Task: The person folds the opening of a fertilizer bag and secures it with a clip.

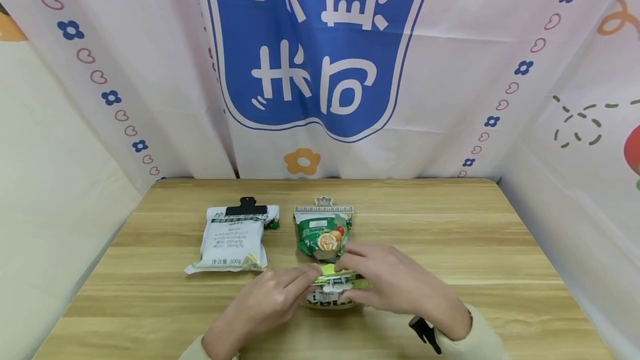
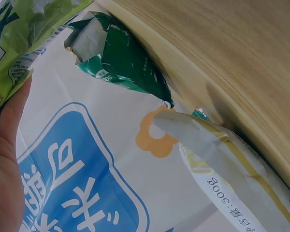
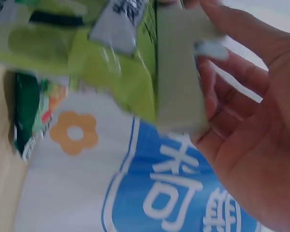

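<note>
A lime-green and white plastic bag [image 1: 327, 298] stands near the table's front, between both hands. My left hand [image 1: 277, 293] pinches the left side of its folded top; in the left wrist view, the fingers [image 2: 12, 116] lie against the bag's green edge. On the right, my right hand [image 1: 387, 279] grips a pale clip [image 3: 181, 72] that spans the bag's folded top, its fingers and thumb around the clip's handle. Just behind stands a green fruit-print bag [image 1: 320, 235] with a silver clip [image 1: 324, 208] across its top.
A white 500g bag [image 1: 232, 243] with a black clip [image 1: 247, 207] lies at the back left of the wooden table [image 1: 425, 226]. Behind the table hangs a printed cloth [image 1: 440, 99] with a blue sign pattern. A black strap [image 1: 425, 335] sits at the right wrist.
</note>
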A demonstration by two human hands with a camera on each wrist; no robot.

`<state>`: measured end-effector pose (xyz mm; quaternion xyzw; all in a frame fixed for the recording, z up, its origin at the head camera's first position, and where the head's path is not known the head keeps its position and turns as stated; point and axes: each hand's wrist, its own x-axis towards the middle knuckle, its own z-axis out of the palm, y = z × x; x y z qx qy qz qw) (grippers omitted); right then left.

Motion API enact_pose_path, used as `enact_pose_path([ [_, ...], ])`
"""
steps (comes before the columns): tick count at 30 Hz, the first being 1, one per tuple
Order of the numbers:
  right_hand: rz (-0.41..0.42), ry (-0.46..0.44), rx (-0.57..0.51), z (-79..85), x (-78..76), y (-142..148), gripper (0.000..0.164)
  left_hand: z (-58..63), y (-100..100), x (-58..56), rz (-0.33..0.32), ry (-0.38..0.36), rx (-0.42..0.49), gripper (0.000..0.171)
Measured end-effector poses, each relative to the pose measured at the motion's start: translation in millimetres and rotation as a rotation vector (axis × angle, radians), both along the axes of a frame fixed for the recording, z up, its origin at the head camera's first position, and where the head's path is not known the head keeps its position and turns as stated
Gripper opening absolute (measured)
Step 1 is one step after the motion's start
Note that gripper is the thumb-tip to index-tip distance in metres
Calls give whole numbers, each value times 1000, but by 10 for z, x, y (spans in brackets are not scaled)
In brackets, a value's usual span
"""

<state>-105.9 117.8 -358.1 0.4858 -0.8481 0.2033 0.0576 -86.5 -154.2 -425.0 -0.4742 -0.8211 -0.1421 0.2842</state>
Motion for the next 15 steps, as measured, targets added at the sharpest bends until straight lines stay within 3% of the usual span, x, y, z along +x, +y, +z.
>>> enact_pose_path([
  [4,-97,-13,-15,11,10,201,59,-13,-1,9,-1,21,10,22],
  [9,-230,-118,27,2,-3,469,83,-8,5,12,12,8,4,25],
  [15,-266,-227,91,-105,-62,640,88,-16,12,5,18,-9,0,23],
])
